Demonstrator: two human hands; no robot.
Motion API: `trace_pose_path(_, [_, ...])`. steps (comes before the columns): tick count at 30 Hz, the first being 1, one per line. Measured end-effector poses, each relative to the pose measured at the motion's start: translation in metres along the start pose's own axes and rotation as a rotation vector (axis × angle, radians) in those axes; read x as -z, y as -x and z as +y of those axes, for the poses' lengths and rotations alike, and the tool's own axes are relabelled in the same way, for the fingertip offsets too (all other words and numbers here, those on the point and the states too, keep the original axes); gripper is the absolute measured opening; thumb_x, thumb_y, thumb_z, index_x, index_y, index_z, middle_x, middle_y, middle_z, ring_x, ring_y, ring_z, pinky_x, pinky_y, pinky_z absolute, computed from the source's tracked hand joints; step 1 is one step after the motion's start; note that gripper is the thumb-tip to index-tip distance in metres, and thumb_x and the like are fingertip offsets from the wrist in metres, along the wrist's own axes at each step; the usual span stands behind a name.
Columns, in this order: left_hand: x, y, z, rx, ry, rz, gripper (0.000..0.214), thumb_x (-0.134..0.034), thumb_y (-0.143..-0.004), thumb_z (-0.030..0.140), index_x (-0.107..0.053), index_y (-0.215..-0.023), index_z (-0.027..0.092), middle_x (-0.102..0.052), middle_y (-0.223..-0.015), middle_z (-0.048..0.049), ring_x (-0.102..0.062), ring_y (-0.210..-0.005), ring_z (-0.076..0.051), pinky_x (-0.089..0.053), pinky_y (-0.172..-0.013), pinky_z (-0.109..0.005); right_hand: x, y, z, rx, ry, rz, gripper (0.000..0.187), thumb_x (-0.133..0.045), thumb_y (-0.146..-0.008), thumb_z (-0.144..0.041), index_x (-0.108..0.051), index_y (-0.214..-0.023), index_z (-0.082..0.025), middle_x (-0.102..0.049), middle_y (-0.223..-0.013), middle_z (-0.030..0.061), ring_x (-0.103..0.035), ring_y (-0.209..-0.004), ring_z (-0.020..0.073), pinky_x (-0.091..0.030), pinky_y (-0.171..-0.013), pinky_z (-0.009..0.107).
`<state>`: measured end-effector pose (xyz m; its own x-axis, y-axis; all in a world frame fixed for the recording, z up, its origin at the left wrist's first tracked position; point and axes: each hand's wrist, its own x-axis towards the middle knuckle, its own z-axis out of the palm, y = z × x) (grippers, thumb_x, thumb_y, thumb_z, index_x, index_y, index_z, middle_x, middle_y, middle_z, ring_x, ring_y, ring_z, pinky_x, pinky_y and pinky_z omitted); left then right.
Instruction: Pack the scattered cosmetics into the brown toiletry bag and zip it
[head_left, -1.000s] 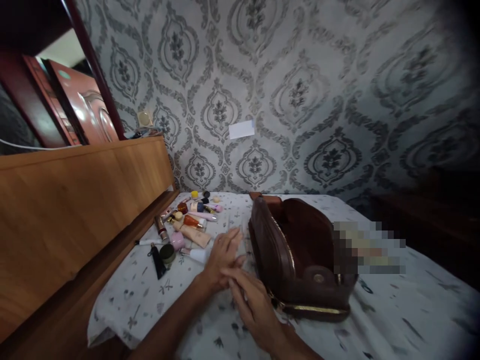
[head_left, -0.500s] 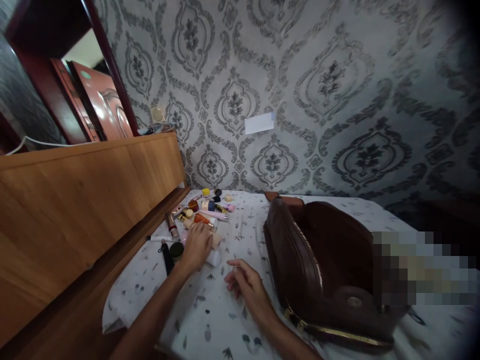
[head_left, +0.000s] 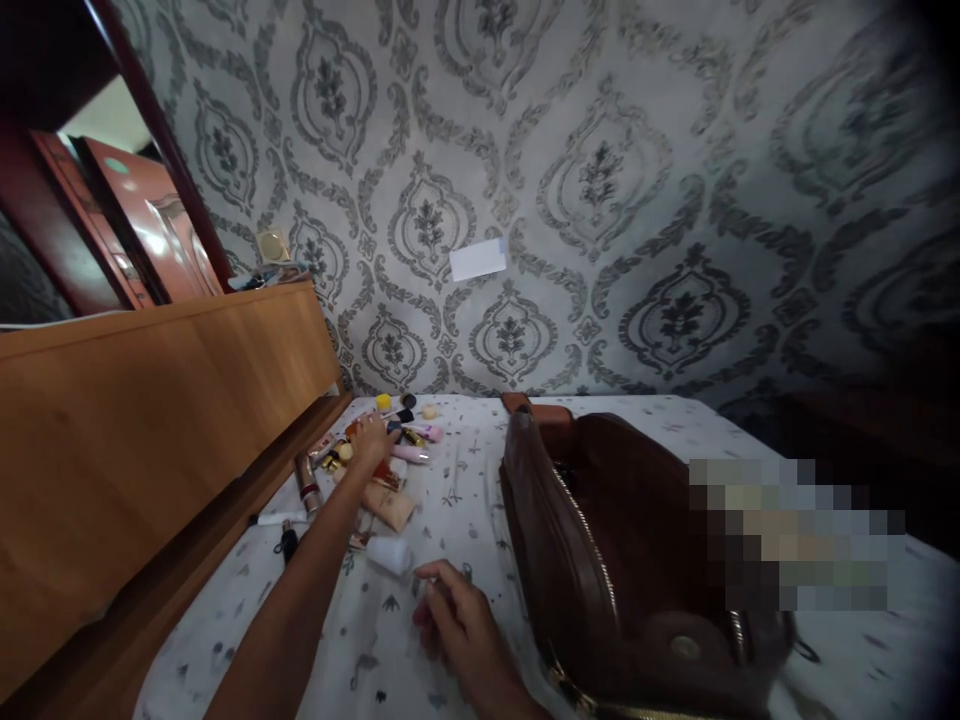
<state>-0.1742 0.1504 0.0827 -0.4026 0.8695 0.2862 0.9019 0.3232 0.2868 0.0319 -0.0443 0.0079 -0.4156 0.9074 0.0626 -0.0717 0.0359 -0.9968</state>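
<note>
My left hand (head_left: pixel 370 445) reaches into the pile of cosmetics, its fingers curved round a small bottle with a dark blue cap (head_left: pixel 394 430); the hand hides most of its body. Under my left wrist lie an orange-brown packet (head_left: pixel 386 474) and a beige tube (head_left: pixel 390 506). My right hand (head_left: pixel 457 620) hovers lower down over the patterned sheet, fingers loosely bent and apart, with nothing seen in it. Near its fingertips lies a white cylindrical container (head_left: pixel 388 554). To the right stands a brown leather handbag (head_left: pixel 555 530), unzipped, its dark inside showing.
A pink tube (head_left: pixel 410 454), a yellow-lidded jar (head_left: pixel 383 402) and a rose-gold tube (head_left: pixel 306 482) lie among several other cosmetics. A wooden headboard (head_left: pixel 172 400) borders the left side. Patterned wallpaper covers the wall (head_left: pixel 517 200) behind. A blurred-out patch covers something beyond the bag.
My left hand has moved farther into the pile, onto the blue-capped bottle, uncovering the beige tube. My right hand stays near the white container. The view has shifted to the right.
</note>
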Motion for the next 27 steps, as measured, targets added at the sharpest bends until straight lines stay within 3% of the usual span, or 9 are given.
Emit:
trace_pose_path(5, [-0.009, -0.017, 0.000, 0.086, 0.121, -0.065, 0.053, -0.070, -0.073, 0.037, -0.054, -0.119, 0.015, -0.064, -0.120, -0.0220, -0.060, -0.113, -0.038, -0.046, -0.090, -0.046, 0.001, 0.000, -0.002, 0.004, 0.015, -0.020, 0.044, -0.044, -0.085, -0.059, -0.060, -0.097, -0.019, -0.060, -0.068, 0.0005, -0.055, -0.055, 0.0141, -0.040, -0.051, 0.025])
trace_pose_path(11, [0.016, -0.012, 0.001, 0.084, 0.416, -0.011, 0.043, -0.062, -0.081, 0.036, -0.055, -0.117, 0.015, -0.067, -0.115, -0.0164, -0.061, -0.113, -0.031, -0.048, -0.089, -0.040, 0.001, 0.000, -0.002, -0.026, -0.045, 0.005, 0.044, -0.049, -0.082, -0.058, -0.060, -0.100, -0.019, -0.060, -0.070, 0.0003, -0.054, -0.055, 0.0134, -0.038, -0.049, 0.023])
trace_pose_path(13, [0.028, 0.005, 0.003, 0.047, 0.529, -0.002, 0.039, -0.056, -0.086, 0.040, -0.056, -0.118, 0.018, -0.068, -0.113, -0.0113, -0.065, -0.105, -0.025, -0.052, -0.084, -0.034, 0.001, -0.001, -0.004, -0.045, -0.085, 0.011, 0.045, -0.052, -0.080, -0.059, -0.060, -0.100, -0.019, -0.061, -0.070, 0.0005, -0.056, -0.056, 0.0136, -0.037, -0.048, 0.023])
trace_pose_path(16, [0.039, 0.048, 0.003, -0.013, 0.803, -0.073, 0.038, -0.048, -0.090, 0.047, -0.057, -0.116, 0.020, -0.070, -0.106, -0.0070, -0.068, -0.089, -0.017, -0.055, -0.072, -0.027, 0.001, -0.001, -0.010, -0.040, -0.150, 0.033, 0.049, -0.057, -0.077, -0.062, -0.060, -0.100, -0.019, -0.062, -0.071, 0.0012, -0.057, -0.056, 0.0142, -0.035, -0.045, 0.022])
trace_pose_path(18, [0.041, 0.085, 0.002, -0.031, 1.280, -0.294, 0.041, -0.056, -0.086, 0.049, -0.060, -0.109, 0.016, -0.071, -0.098, -0.0089, -0.068, -0.079, -0.017, -0.055, -0.065, -0.026, 0.002, 0.000, -0.014, -0.021, -0.201, 0.068, 0.052, -0.059, -0.076, -0.062, -0.058, -0.106, -0.019, -0.063, -0.075, 0.0024, -0.058, -0.058, 0.0150, -0.035, -0.044, 0.021])
trace_pose_path(20, [0.040, 0.121, 0.001, 0.028, 1.564, -0.476, 0.040, -0.066, -0.080, 0.048, -0.062, -0.100, 0.014, -0.072, -0.088, -0.0086, -0.067, -0.072, -0.017, -0.055, -0.060, -0.025, 0.003, 0.001, -0.018, -0.002, -0.246, 0.125, 0.057, -0.060, -0.077, -0.060, -0.054, -0.117, -0.020, -0.064, -0.082, 0.0041, -0.062, -0.064, 0.0170, -0.038, -0.045, 0.022])
trace_pose_path(23, [0.039, 0.161, 0.000, 0.131, 1.699, -0.659, 0.038, -0.065, -0.083, 0.048, -0.063, -0.097, 0.013, -0.072, -0.084, -0.0088, -0.068, -0.072, -0.017, -0.055, -0.059, -0.024, 0.005, 0.003, -0.022, 0.033, -0.262, 0.190, 0.066, -0.062, -0.078, -0.056, -0.045, -0.131, -0.021, -0.065, -0.100, 0.0084, -0.066, -0.078, 0.0213, -0.045, -0.050, 0.025])
trace_pose_path(27, [0.038, 0.186, 0.002, 0.192, 1.735, -0.808, 0.044, -0.051, -0.091, 0.053, -0.064, -0.099, 0.012, -0.072, -0.082, -0.0096, -0.069, -0.071, -0.017, -0.057, -0.061, -0.025, 0.007, 0.004, -0.025, 0.119, -0.196, 0.160, 0.065, -0.058, -0.082, -0.052, -0.042, -0.136, -0.019, -0.063, -0.119, 0.0128, -0.065, -0.097, 0.0248, -0.054, -0.065, 0.029])
